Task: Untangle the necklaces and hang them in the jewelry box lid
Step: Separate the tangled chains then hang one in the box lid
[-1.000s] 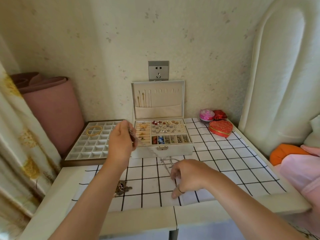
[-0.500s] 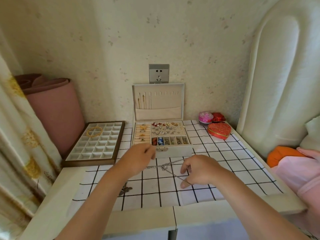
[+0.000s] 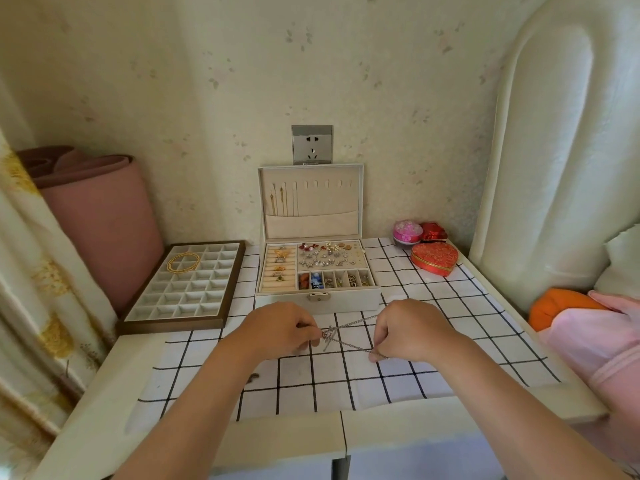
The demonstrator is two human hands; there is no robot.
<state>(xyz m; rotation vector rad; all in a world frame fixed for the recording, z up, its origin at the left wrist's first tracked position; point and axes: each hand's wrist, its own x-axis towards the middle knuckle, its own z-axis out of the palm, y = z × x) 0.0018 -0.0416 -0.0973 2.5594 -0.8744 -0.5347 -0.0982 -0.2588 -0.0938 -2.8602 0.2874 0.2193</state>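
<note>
Necklaces point(image 3: 347, 336), thin and silvery, are stretching in a crossed tangle between the left hand point(image 3: 277, 329) and the right hand point(image 3: 410, 329), both pinching them just above the checked cloth point(image 3: 346, 386) on the desk point(image 3: 287, 441). I am thinking the untangling is going on, and the next move is asking for slow, soft pulling before hanging them in the cream padded jewelry box lid point(image 3: 311, 199).

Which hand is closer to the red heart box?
The right hand. It is in front of the heart box, to its left; the left hand is farther left, beyond the silver chain.
</note>
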